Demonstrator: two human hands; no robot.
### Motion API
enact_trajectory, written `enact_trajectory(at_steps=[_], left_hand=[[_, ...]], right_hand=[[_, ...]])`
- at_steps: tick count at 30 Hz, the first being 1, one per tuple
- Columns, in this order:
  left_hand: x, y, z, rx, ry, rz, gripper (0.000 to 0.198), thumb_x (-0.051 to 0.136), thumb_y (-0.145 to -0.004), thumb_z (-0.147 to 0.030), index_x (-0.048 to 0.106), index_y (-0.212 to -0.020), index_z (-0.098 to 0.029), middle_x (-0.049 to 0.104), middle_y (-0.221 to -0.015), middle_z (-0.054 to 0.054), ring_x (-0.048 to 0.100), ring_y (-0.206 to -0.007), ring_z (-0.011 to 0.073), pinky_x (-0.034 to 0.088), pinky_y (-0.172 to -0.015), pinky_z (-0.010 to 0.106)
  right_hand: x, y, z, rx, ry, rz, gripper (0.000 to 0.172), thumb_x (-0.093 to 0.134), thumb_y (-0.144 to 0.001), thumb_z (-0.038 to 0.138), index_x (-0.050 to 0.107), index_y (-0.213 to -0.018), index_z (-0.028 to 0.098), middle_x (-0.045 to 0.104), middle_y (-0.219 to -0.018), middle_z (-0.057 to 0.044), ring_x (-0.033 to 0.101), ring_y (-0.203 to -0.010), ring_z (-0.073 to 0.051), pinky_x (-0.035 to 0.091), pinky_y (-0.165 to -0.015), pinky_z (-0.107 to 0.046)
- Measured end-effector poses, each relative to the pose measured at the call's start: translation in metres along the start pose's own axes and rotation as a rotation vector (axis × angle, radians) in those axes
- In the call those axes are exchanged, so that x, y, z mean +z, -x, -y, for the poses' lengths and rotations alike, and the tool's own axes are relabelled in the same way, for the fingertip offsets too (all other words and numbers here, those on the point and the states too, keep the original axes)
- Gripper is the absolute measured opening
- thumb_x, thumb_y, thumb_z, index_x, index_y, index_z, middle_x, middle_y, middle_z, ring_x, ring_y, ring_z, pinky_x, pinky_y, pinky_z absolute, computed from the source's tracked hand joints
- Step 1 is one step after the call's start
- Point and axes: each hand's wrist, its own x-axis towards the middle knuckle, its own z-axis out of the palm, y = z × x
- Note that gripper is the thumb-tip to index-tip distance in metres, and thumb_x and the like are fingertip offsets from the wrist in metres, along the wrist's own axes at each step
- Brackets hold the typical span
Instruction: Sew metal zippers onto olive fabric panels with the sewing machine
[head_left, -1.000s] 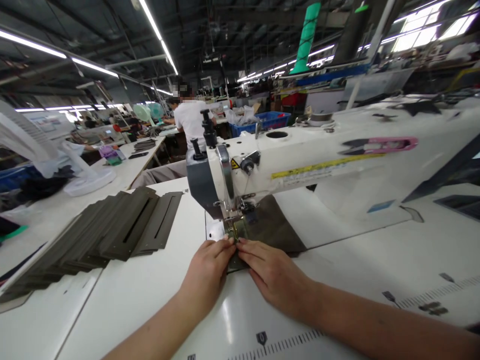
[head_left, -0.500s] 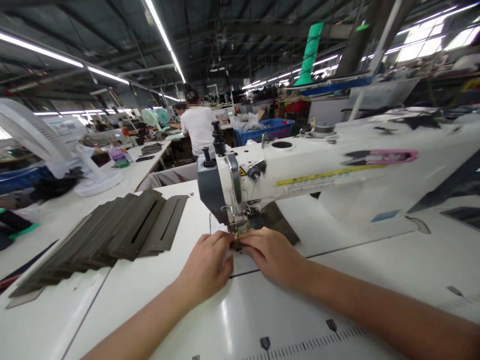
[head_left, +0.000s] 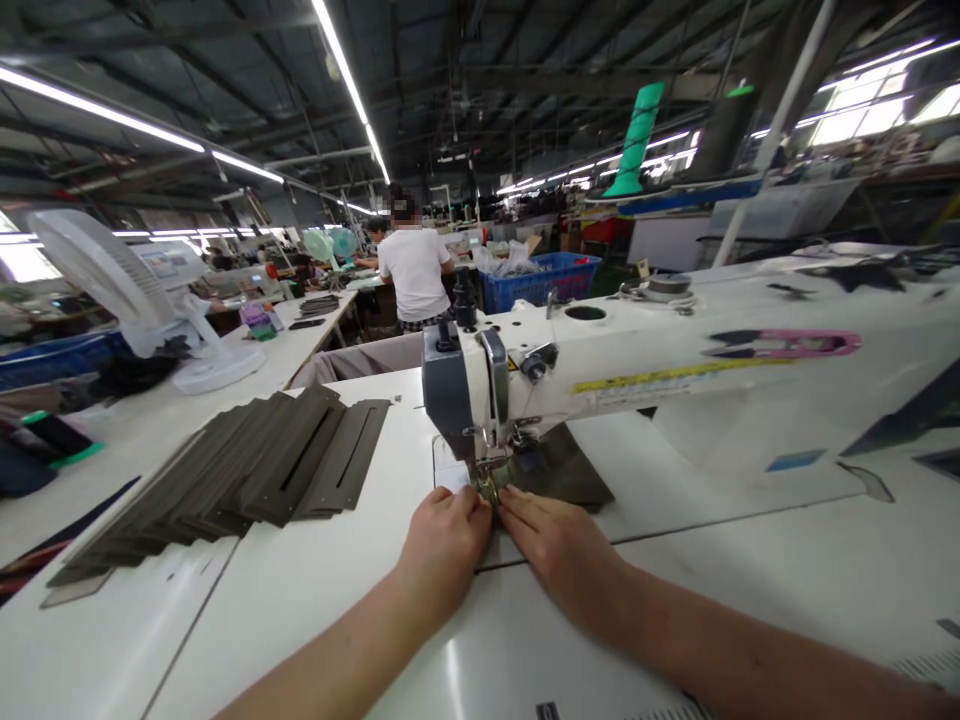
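Observation:
A white sewing machine (head_left: 637, 360) stands on the white table (head_left: 315, 590). Under its presser foot (head_left: 489, 478) lies a dark olive fabric piece (head_left: 562, 470). My left hand (head_left: 444, 545) and my right hand (head_left: 559, 555) lie side by side just in front of the foot, fingers stretched forward and pressed flat on the near edge of the fabric. The fingertips of both hands almost meet at the needle.
A fanned stack of dark olive slotted fabric pieces (head_left: 247, 465) lies left of the machine. Pink-handled thread snips (head_left: 787, 343) rest on the machine arm. A white fan (head_left: 150, 300) stands at far left. A person in a white shirt (head_left: 414, 270) works behind, near a blue crate (head_left: 540, 280).
Both hands slid forward toward the presser foot with the fabric, then came back a little. The camera view has shifted so the machine sits lower and further right.

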Motion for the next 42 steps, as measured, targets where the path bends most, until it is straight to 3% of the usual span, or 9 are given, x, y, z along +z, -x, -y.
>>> enact_trajectory(at_steps=[7, 13, 21, 25, 35, 42], left_hand=[[0.012, -0.005, 0.012, -0.066, 0.111, -0.077, 0.013, 0.048, -0.078, -0.007, 0.059, -0.078, -0.015, 0.060, -0.073, 0.006, 0.056, -0.061, 0.0189, 0.050, -0.058, 0.033], [0.009, 0.011, 0.010, -0.060, 0.233, -0.183, 0.020, 0.042, -0.086, -0.015, 0.061, -0.093, -0.015, 0.063, -0.105, 0.011, 0.060, -0.097, 0.0242, 0.051, -0.074, 0.038], [0.009, 0.002, 0.014, 0.049, 0.196, -0.165, 0.023, 0.037, -0.088, -0.011, 0.060, -0.089, -0.012, 0.067, -0.096, 0.012, 0.062, -0.095, 0.0227, 0.051, -0.070, 0.036], [0.012, 0.000, 0.017, 0.046, 0.182, -0.179, 0.022, 0.038, -0.087, -0.010, 0.060, -0.087, -0.011, 0.067, -0.094, 0.012, 0.062, -0.094, 0.0224, 0.051, -0.069, 0.035], [0.013, -0.003, 0.020, 0.007, 0.180, -0.138, 0.011, 0.051, -0.081, -0.009, 0.061, -0.084, -0.013, 0.067, -0.094, 0.011, 0.062, -0.092, 0.0221, 0.049, -0.072, 0.034], [0.017, -0.001, 0.020, 0.009, 0.189, -0.149, 0.012, 0.052, -0.081, -0.009, 0.061, -0.086, -0.013, 0.067, -0.095, 0.010, 0.061, -0.094, 0.0220, 0.050, -0.072, 0.035]], right_hand=[[0.008, -0.012, -0.009, 0.060, -0.039, 0.015, 0.027, 0.045, -0.075, -0.004, 0.064, -0.093, 0.000, 0.066, -0.095, -0.019, 0.064, -0.086, -0.023, 0.053, -0.080, -0.030], [0.010, -0.008, -0.010, 0.064, -0.043, -0.014, 0.032, 0.040, -0.075, -0.005, 0.064, -0.095, 0.001, 0.065, -0.100, -0.017, 0.063, -0.091, -0.021, 0.051, -0.084, -0.028], [0.007, -0.015, -0.015, 0.093, -0.070, -0.008, 0.034, 0.034, -0.078, -0.003, 0.065, -0.090, 0.005, 0.067, -0.093, -0.014, 0.065, -0.083, -0.019, 0.055, -0.075, -0.027], [0.008, -0.017, -0.016, 0.109, -0.090, 0.012, 0.033, 0.035, -0.081, -0.001, 0.065, -0.090, 0.008, 0.068, -0.092, -0.011, 0.065, -0.082, -0.018, 0.055, -0.073, -0.026], [0.009, -0.019, -0.019, 0.121, -0.172, 0.048, 0.025, 0.039, -0.083, 0.002, 0.064, -0.090, 0.003, 0.067, -0.087, -0.014, 0.065, -0.081, -0.021, 0.056, -0.067, -0.028], [0.010, -0.017, -0.019, 0.164, -0.256, 0.053, 0.026, 0.038, -0.085, 0.004, 0.063, -0.090, 0.005, 0.066, -0.088, -0.014, 0.064, -0.082, -0.021, 0.054, -0.072, -0.031]])
